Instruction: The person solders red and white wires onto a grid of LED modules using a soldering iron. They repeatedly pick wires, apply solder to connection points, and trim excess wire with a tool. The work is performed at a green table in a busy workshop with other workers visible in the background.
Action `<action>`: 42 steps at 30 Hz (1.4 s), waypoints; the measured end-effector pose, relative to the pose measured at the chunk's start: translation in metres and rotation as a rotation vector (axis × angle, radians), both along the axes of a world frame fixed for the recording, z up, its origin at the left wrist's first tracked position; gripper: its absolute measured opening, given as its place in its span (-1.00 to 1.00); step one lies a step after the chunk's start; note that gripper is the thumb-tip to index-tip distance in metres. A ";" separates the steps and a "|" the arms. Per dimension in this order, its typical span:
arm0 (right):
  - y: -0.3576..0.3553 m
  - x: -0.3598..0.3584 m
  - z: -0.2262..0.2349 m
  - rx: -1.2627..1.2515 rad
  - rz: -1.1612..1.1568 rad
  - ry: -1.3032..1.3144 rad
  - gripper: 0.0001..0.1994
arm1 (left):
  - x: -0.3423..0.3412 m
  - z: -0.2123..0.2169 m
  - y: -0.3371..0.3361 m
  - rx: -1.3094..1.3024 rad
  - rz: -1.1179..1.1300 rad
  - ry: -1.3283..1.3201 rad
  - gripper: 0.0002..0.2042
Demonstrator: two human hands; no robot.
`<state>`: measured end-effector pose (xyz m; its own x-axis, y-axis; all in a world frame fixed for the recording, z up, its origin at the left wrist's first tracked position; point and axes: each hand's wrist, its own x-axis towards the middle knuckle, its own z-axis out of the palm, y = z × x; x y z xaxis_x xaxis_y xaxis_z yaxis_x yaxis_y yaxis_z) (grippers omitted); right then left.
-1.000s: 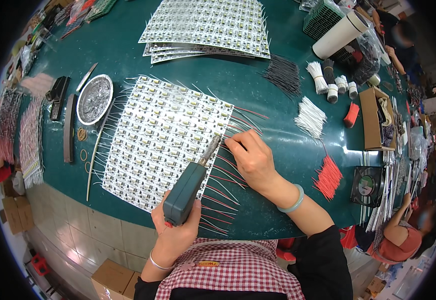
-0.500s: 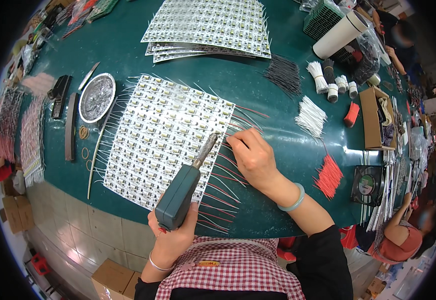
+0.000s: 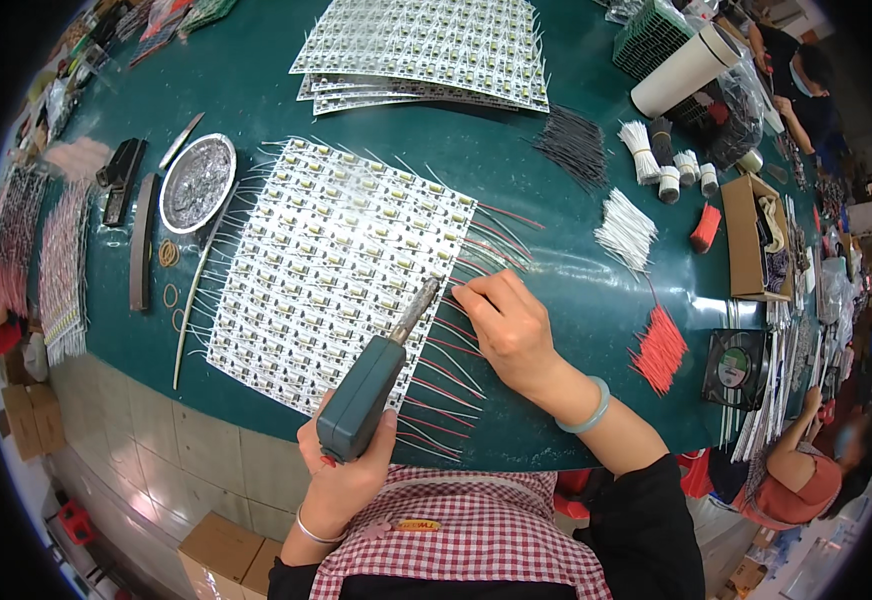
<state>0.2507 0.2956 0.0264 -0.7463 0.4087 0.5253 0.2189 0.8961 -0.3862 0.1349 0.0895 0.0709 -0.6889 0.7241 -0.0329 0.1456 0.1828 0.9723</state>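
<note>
Soldering iron (image 3: 361,395) in the left hand (image 3: 346,488), its metal end directed toward the right edge of a white circuit panel (image 3: 326,270). We see the left grip wrapped around the dark green body; whether the metal end touches the panel, we cannot tell. The right hand (image 3: 511,332) is poised just beside that edge, thumb and forefinger pressed together near the metal end; we cannot make out whether they pinch anything. The panel lies on the green bench (image 3: 226,85), with red and pale leads (image 3: 448,376) projecting from its right side. Farther back we note a stack of similar panels (image 3: 416,50); to the left, a shallow bowl (image 3: 164,195) of silvery material; to the right, loose piles of black wires (image 3: 571,147), white wires (image 3: 626,228) and red wires (image 3: 661,350).
</note>
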 end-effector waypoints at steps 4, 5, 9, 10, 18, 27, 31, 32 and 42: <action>0.000 -0.001 0.000 0.000 -0.007 -0.009 -0.76 | -0.001 0.012 0.010 -0.012 -0.001 -0.069 -0.87; 0.000 -0.001 0.000 0.000 -0.008 -0.010 -0.76 | -0.001 0.012 0.010 -0.023 -0.008 -0.058 -0.86; 0.000 0.000 0.000 0.001 -0.010 -0.011 -0.76 | -0.002 0.009 0.009 -0.038 -0.035 -0.017 -0.85; 0.000 -0.001 -0.001 0.003 -0.012 -0.012 -0.76 | -0.002 0.008 0.009 -0.035 -0.041 -0.007 -0.85; 0.000 0.000 0.000 0.005 -0.010 -0.025 -0.76 | 0.000 0.004 0.008 -0.044 -0.032 0.002 -0.88; 0.000 -0.001 -0.001 -0.008 -0.015 -0.011 -0.76 | -0.001 0.007 0.011 -0.014 -0.047 0.098 -0.90; 0.000 -0.001 -0.002 -0.013 -0.018 0.002 -0.77 | -0.001 0.010 0.010 -0.008 -0.021 0.021 -0.91; 0.000 -0.001 -0.002 -0.011 -0.019 0.005 -0.77 | -0.001 0.011 0.010 -0.016 -0.027 0.022 -0.91; 0.000 0.000 -0.002 -0.018 -0.011 0.005 -0.75 | 0.000 0.003 0.009 -0.011 -0.026 0.056 -0.86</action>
